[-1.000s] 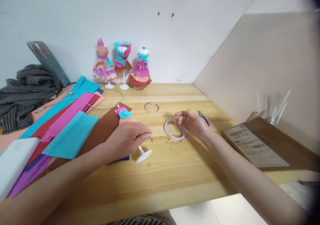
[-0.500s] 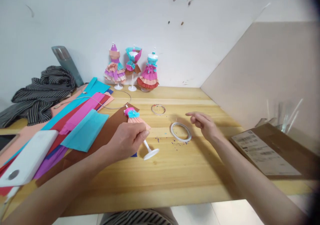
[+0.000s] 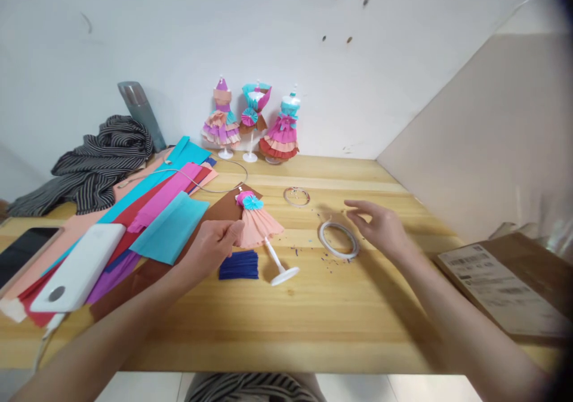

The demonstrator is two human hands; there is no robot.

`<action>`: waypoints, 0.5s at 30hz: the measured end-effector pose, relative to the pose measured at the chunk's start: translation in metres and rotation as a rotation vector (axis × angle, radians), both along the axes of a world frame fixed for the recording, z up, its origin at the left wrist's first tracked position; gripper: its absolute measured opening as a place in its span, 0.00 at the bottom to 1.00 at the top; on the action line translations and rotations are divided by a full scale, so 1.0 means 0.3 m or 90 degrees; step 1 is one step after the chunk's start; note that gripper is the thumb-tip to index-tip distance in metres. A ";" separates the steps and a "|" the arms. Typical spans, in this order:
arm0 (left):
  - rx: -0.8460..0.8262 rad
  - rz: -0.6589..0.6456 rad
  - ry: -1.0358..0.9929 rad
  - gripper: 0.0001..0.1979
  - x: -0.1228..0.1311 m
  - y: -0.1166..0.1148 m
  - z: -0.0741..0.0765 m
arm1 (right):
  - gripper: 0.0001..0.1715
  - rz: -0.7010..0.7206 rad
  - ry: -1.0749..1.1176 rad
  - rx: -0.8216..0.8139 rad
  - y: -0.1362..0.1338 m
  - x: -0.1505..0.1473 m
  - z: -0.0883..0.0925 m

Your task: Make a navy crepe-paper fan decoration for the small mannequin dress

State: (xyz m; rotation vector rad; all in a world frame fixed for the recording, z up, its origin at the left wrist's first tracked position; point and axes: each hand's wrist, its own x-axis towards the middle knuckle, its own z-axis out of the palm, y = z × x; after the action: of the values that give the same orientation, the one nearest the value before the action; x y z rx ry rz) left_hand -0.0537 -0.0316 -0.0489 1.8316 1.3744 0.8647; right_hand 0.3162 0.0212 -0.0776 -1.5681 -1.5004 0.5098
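My left hand (image 3: pixel 212 246) pinches the edge of the peach paper skirt of a small doll mannequin (image 3: pixel 257 223), which lies tilted on the wooden table (image 3: pixel 313 324) with its white stand (image 3: pixel 283 274) towards me. A dark blue pleated paper piece (image 3: pixel 239 265) lies just below that hand. My right hand (image 3: pixel 379 227) hovers with fingers stretched out, right beside a white tape ring (image 3: pixel 339 240) and not touching it.
Three dressed mannequins (image 3: pixel 255 121) stand at the wall. Coloured paper sheets (image 3: pixel 156 211), a white power bank (image 3: pixel 76 265), a phone (image 3: pixel 22 250), a striped cloth (image 3: pixel 98 160) and a flask (image 3: pixel 141 113) fill the left. A second ring (image 3: pixel 296 196) lies mid-table; a cardboard box (image 3: pixel 505 283) sits right.
My right hand let go of the tape ring and drew back to its right, fingers spreading. My left hand slid off the doll to its skirt edge, uncovering the blue pleated piece.
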 end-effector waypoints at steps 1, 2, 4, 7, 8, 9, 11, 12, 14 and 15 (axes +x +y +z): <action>-0.001 -0.002 -0.008 0.27 -0.004 -0.001 -0.008 | 0.11 0.013 0.009 0.000 -0.012 -0.011 -0.001; -0.003 -0.003 -0.018 0.27 -0.007 -0.001 -0.015 | 0.11 0.028 0.024 -0.004 -0.024 -0.024 -0.004; -0.013 -0.004 -0.035 0.27 -0.011 0.001 -0.027 | 0.18 0.060 0.066 -0.016 -0.042 -0.056 -0.009; -0.031 -0.046 -0.049 0.27 0.001 0.005 -0.011 | 0.36 0.123 0.169 -0.045 -0.047 -0.109 -0.002; -0.025 -0.087 -0.043 0.26 0.018 0.003 0.007 | 0.38 0.148 0.238 -0.060 -0.043 -0.129 0.004; -0.003 -0.141 -0.030 0.25 0.043 0.000 0.029 | 0.38 0.171 0.318 -0.073 -0.038 -0.149 0.012; 0.077 -0.309 0.020 0.23 0.127 -0.013 0.077 | 0.34 0.195 0.463 -0.088 -0.027 -0.187 0.025; 0.082 -0.386 0.041 0.28 0.186 -0.021 0.097 | 0.33 0.191 0.506 -0.087 -0.022 -0.203 0.030; 0.048 -0.491 0.041 0.41 0.329 -0.035 0.117 | 0.32 0.161 0.527 -0.075 -0.019 -0.224 0.031; 0.032 -0.500 0.020 0.43 0.408 -0.039 0.117 | 0.32 0.146 0.534 -0.071 -0.021 -0.228 0.028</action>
State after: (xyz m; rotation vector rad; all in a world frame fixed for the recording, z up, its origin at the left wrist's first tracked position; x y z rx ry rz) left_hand 0.0687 -0.0433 -0.0139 2.1725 0.5412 0.4499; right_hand 0.2479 0.0148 -0.0693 -1.0372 -0.9960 1.2201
